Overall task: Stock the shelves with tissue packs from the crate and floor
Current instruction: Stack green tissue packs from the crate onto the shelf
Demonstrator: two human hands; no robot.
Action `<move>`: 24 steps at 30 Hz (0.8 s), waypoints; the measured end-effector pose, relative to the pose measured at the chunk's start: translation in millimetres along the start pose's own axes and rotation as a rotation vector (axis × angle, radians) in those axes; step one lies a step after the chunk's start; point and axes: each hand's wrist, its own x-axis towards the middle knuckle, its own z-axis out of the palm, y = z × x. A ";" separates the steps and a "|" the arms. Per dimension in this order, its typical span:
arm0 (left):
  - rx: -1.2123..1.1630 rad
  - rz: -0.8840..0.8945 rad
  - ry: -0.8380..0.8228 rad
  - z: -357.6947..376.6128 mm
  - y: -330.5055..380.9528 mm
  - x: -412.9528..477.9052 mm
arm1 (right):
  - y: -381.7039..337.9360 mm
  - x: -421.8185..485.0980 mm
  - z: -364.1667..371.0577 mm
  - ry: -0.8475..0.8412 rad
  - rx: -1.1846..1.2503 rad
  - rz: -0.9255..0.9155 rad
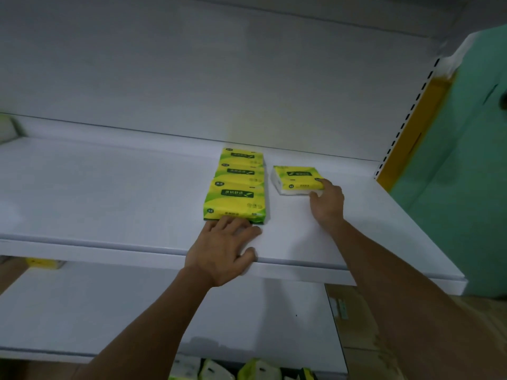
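Head cam: looking at a white shelf [109,193] with a row of three tissue packs [237,185], yellow-green wrappers, sitting a bit right of centre. The row itself runs 6 to 12, straight toward the back panel, packs touching one another. Each pack's long axis goes 9 to 3, label side up, print readable from the front.

The left hand [222,248] is flat with the fingers pretty much straight. The fingertips [230,222] are against the 6 o'clock edge of the nearest pack [236,200], and the thumb sits at the shelf's front lip. It's not grabbing anything, just touching.

At 3 o'clock of the row, with a small gap, there's a single tissue pack [295,178] lying flat, long axis also roughly 9 to 3 but skewed a little. The right hand [327,201] has its fingers curled over that pack's near right corner with the thumb on the near side, so it's gripping it.

Below is a lower shelf [82,311]. More loose packs [247,371] peek out at the bottom edge, and a cardboard box [362,325] sits at lower right.
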 end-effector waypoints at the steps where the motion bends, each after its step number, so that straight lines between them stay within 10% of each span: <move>1: 0.008 0.000 0.010 0.3 0.1 0.3 | -2.8 2.7 1.6 -0.010 -0.012 -0.011; 15: 0.066 0.015 0.088 7.2 0.0 -1.3 | -19.0 24.4 24.2 0.097 -0.125 0.059; 24: 0.073 0.019 0.095 4.9 1.2 -0.9 | -27.3 19.6 29.9 -0.242 -0.301 -0.109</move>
